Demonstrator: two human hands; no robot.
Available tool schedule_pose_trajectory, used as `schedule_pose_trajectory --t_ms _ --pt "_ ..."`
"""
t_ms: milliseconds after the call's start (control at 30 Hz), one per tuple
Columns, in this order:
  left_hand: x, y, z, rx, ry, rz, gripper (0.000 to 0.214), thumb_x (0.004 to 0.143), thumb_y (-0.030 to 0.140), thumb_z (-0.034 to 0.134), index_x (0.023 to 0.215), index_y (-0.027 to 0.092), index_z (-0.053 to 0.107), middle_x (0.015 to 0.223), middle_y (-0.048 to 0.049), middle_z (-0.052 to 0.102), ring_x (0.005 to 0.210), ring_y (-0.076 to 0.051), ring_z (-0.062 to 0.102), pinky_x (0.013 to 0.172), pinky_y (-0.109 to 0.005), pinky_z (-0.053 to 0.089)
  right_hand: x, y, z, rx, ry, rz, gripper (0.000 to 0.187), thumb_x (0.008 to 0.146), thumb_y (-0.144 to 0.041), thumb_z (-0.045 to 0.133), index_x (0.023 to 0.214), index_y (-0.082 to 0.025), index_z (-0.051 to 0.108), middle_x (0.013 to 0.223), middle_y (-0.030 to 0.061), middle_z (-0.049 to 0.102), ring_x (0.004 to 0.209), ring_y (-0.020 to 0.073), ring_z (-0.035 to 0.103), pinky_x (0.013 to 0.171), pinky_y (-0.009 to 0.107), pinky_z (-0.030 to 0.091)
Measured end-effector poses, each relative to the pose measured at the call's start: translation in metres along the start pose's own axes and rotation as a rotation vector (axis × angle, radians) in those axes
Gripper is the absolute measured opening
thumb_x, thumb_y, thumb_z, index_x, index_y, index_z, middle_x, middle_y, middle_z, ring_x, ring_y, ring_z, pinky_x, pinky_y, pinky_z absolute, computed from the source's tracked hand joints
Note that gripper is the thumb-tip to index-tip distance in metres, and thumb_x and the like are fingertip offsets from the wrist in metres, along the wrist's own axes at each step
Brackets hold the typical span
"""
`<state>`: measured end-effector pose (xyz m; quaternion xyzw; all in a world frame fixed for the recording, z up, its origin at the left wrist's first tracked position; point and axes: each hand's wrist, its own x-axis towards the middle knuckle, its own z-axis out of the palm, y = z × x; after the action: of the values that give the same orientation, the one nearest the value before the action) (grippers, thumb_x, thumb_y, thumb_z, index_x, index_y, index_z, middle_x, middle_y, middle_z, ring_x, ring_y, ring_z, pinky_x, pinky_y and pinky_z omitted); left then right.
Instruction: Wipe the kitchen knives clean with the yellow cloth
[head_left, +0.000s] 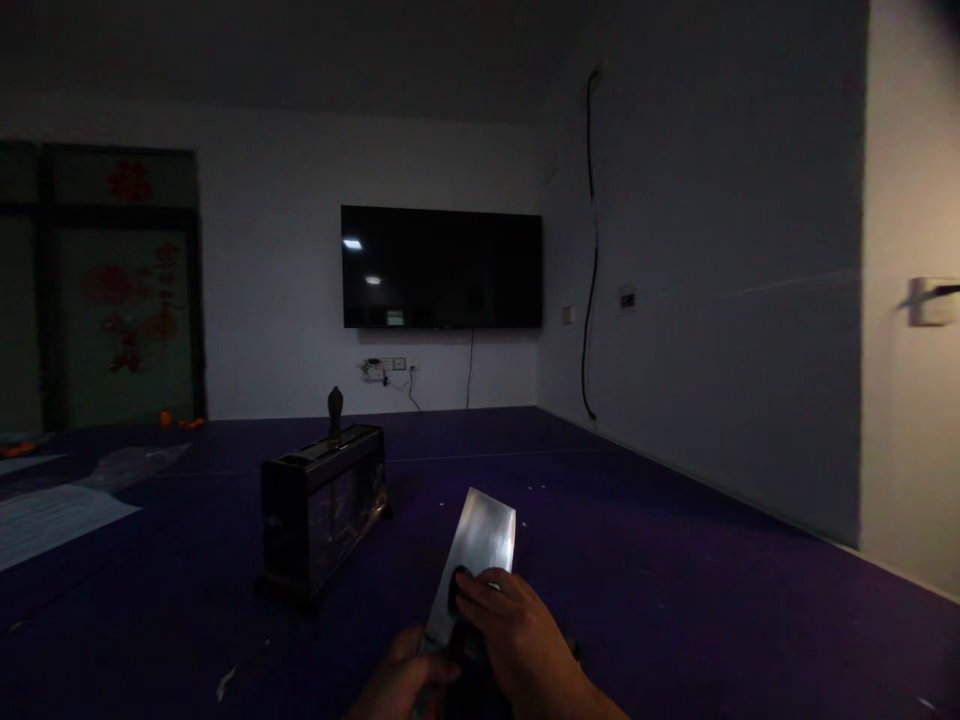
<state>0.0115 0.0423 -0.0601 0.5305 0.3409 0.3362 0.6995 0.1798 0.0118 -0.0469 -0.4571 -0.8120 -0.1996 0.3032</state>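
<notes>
Both hands are together at the near side of the purple bench (637, 570), low in the view, and the cleaver (484, 530) is between them, with its broad shiny blade pointing forward and slightly to the right. The left hand (405, 672) is closed around the lower end of the cleaver, where the lower part is mostly hidden. The right hand (523, 628) lies over the blade with its fingers bent, touching a small dark object (454, 588); I cannot tell if these fingers are closed firmly on it. To the left of the cleaver, and apart from it, a black holder (285, 525) stands upright on the bench, and one dark handle (335, 408) rises from its top. Farther left, there is white paper (52, 520) near a clear plastic sheet (139, 466). A dark screen (442, 268) hangs on the wall behind.
</notes>
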Motion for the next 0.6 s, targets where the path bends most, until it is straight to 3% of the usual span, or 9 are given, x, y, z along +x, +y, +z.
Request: schedule_pose_trajectory --t_ms 233,433,600 --pt "0.004 0.005 0.009 0.104 -0.021 -0.004 0.009 0.054 0.013 0.063 0.055 0.016 0.054 0.051 0.0010 0.051 0.049 -0.010 0.046 0.046 -0.019 0.030 0.002 -0.007 -0.012 -0.019 -0.060 -0.040 0.034 0.083 -0.013 0.046 0.114 -0.021 0.058 0.123 0.0025 0.055 0.103 0.0189 0.051 0.086 0.031 0.045" --pt "0.007 -0.006 0.003 0.141 0.061 -0.043 0.014 0.052 0.015 0.056 0.066 0.016 0.057 0.049 0.0032 0.050 0.044 -0.008 0.041 0.041 -0.018 0.024 0.000 0.001 -0.003 -0.137 0.012 0.083 0.049 0.078 -0.002 0.043 0.124 -0.018 0.051 0.133 0.0055 0.046 0.111 0.0209 0.047 0.091 0.034 0.042" --pt "0.011 -0.008 -0.001 0.205 0.076 -0.080 0.016 0.052 0.018 0.055 0.068 0.018 0.053 0.044 0.0056 0.047 0.038 -0.007 0.036 0.040 -0.019 0.023 -0.001 0.009 0.002 -0.212 0.053 0.137 0.046 0.076 -0.002 0.045 0.120 -0.012 0.054 0.132 0.0083 0.046 0.111 0.0230 0.047 0.094 0.035 0.040"
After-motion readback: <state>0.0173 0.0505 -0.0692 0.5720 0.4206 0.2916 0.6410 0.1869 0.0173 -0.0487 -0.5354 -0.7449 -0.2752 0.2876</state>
